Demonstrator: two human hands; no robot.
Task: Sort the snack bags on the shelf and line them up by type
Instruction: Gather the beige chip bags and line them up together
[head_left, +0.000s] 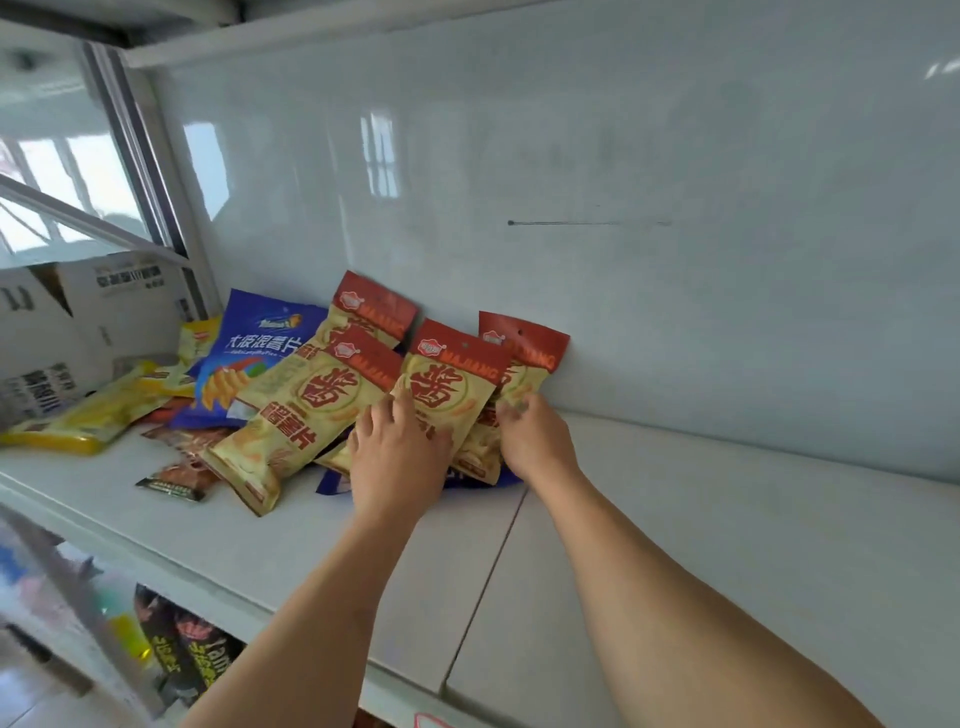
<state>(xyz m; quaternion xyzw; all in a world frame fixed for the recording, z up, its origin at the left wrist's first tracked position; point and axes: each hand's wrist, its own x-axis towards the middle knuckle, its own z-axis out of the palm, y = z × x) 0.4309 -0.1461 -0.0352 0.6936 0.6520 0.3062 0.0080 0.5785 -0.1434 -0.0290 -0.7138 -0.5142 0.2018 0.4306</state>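
**Leaning bags may topple**

Your right hand (530, 436) is pinching the red-top bag (519, 358) leaning against the back wall (675, 312); your left hand (397, 452), fingers spread, is steadying its neighbour (447, 384). Letting go early risks both sliding flat.

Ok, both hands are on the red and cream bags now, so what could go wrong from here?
1. The red and cream bags only lean on the back wall; they may topple once released.
2. The left hand could drag the blue bag lying underneath.
3. The yellow bags near the shelf edge could get knocked off.
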